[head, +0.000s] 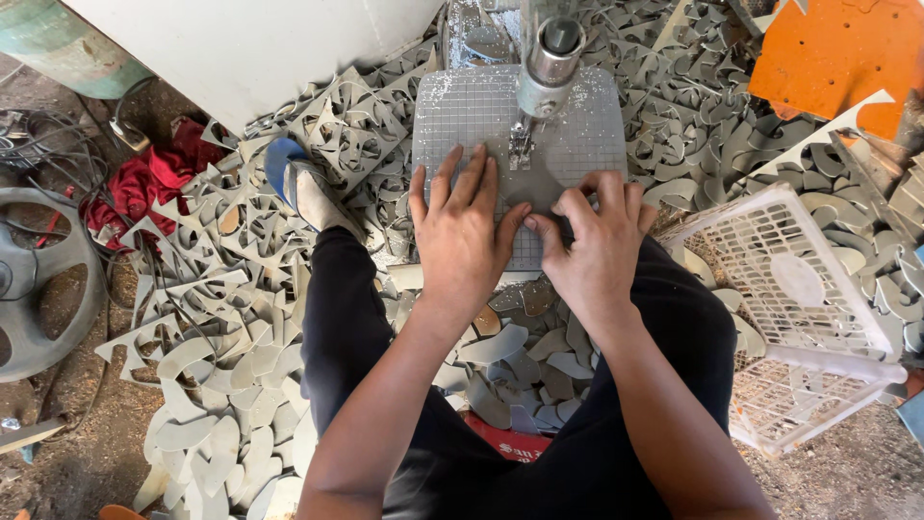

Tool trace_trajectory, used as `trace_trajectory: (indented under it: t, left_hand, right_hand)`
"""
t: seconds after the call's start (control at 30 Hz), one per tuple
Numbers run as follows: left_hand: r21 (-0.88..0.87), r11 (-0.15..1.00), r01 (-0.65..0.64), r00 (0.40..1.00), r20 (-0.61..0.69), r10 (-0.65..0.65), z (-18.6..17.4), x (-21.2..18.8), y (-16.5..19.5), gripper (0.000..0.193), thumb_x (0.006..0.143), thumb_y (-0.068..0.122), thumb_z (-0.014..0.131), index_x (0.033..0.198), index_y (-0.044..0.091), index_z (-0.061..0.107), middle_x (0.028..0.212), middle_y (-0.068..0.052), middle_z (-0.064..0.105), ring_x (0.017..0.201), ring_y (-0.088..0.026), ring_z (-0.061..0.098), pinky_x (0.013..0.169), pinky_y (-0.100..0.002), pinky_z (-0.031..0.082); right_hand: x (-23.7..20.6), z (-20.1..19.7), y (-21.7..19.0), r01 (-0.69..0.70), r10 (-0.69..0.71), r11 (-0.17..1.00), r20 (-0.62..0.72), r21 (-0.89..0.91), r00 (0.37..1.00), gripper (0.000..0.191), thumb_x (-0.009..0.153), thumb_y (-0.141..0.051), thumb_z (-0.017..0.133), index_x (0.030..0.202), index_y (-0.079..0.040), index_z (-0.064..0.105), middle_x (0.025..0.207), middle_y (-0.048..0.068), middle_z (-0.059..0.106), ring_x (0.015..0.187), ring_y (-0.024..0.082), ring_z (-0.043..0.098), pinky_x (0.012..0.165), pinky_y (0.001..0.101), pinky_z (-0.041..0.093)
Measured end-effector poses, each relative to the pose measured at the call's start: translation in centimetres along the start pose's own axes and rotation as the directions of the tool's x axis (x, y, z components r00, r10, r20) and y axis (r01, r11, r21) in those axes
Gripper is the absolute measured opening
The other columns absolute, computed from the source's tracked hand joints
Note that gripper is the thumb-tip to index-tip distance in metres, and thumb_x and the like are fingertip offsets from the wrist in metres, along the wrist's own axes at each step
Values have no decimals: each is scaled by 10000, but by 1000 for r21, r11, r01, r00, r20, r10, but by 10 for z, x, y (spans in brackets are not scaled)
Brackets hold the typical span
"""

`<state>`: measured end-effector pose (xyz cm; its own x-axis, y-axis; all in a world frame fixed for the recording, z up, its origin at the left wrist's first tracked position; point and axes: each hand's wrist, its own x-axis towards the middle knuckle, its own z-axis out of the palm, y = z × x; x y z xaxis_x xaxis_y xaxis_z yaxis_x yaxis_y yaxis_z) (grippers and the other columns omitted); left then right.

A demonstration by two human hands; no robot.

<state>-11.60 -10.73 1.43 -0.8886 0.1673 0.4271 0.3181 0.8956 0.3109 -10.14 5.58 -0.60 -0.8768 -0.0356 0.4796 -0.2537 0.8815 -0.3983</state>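
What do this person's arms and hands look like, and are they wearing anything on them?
Both arms are bare from the elbows down: no sleeves show. The left hand and the right hand wear no gloves, and no rings, watch or bracelets can be seen. The fingernails are short. Below the arms, the person wears dark trousers.

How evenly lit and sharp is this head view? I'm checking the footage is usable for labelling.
Head view: daylight is bright and fairly even; the left hand and right hand are sharp on the grey gridded metal machine table. The white plastic slatted crate is near blown out, the shiny metal machine cylinder shows glare, and the edges bend with wide-angle distortion.
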Motion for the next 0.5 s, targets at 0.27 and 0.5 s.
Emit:
trace_trajectory:
  t: [0.27, 0.5]
  left_hand:
    - [11, 1000, 3, 1000, 25, -4, 1, 5, -1, 570, 944, 395, 702, 1349, -4, 657, 1468, -116, 585, 1429, -348, 448, 1189, -609, 270]
    - [2, 1000, 10, 999, 32, -10, 5, 8, -1, 570, 948, 422, 695, 1354, 24, 657, 1478, -89, 576, 1435, -354, 435, 1190, -619, 265]
  right_hand:
    - [3, 2, 2, 1, -1, 1000, -4, -15, 1000, 304, 815, -269, 913, 872, -115, 657, 1103, 71, 550, 1075, 314, 501, 921, 485, 330]
    - [4, 2, 3, -14, 14, 1000, 5, -26, 1000, 297, 825, -282, 906, 883, -114, 668, 1100, 78, 550, 1068, 318, 503, 912, 483, 332]
